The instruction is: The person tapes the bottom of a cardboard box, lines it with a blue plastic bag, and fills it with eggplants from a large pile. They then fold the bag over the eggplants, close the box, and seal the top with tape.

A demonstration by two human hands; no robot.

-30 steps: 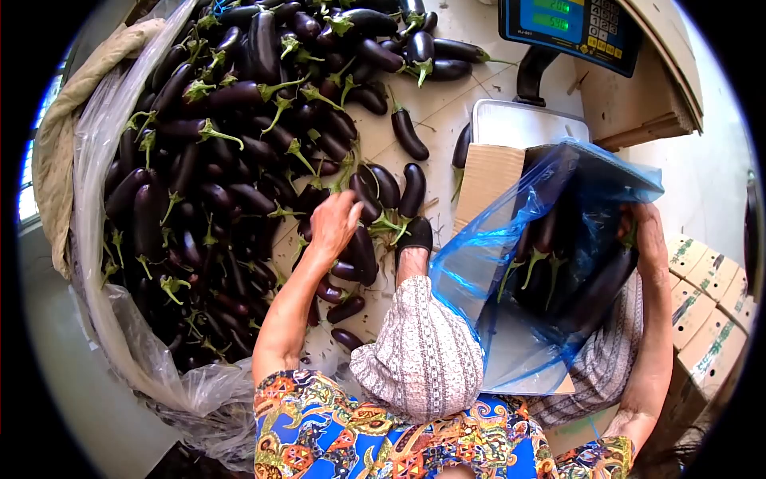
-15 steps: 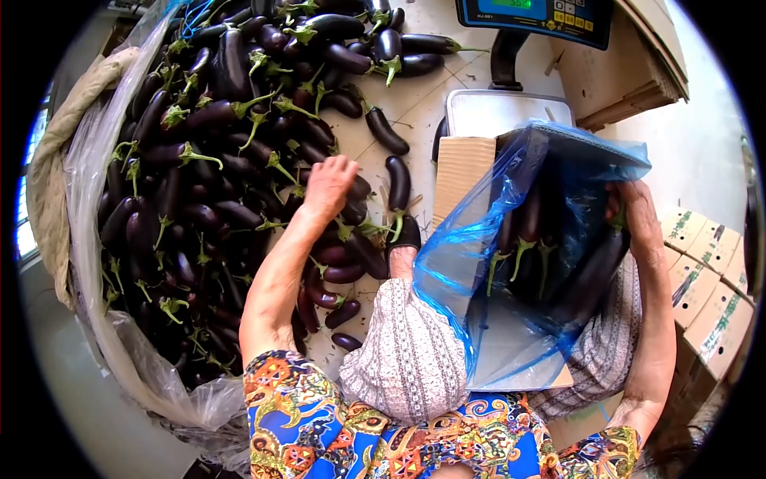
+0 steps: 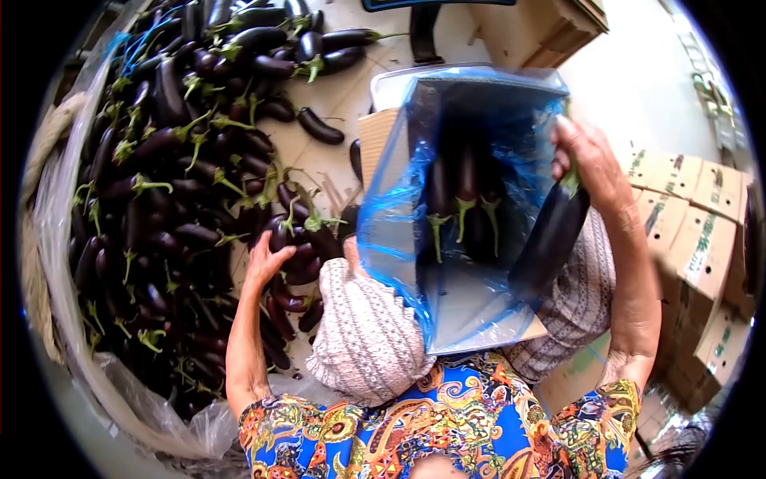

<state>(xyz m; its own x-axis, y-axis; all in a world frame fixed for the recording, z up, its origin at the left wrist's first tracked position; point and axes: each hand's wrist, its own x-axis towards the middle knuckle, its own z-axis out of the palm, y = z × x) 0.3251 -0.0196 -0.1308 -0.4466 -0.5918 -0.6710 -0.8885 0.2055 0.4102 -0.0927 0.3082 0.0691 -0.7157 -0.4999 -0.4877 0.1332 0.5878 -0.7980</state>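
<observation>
My right hand (image 3: pixel 590 164) grips a dark purple eggplant (image 3: pixel 550 235) by its green stem end, and the eggplant hangs tilted over the right side of the carton. Blue plastic film (image 3: pixel 391 215) lines this open carton (image 3: pixel 487 319). Inside lie several eggplants (image 3: pixel 467 172), their green stems pointing toward me. At the near right edge of the pile, my left hand (image 3: pixel 267 259) is curled round an eggplant (image 3: pixel 279 229), thumb apart and fingertips partly hidden. More loose eggplants (image 3: pixel 303 267) lie just right of that hand.
A large heap of eggplants (image 3: pixel 152 215) fills the left, edged by clear plastic sheeting (image 3: pixel 60 184). Behind the carton is a scale platform (image 3: pixel 387 89). Flat cardboard (image 3: pixel 527 36) stands at the back; printed cartons (image 3: pixel 694 231) are stacked on the right.
My right hand has raised the eggplant up out of the carton's right side. My left hand has drawn back toward me along the pile. The view has shifted right.
</observation>
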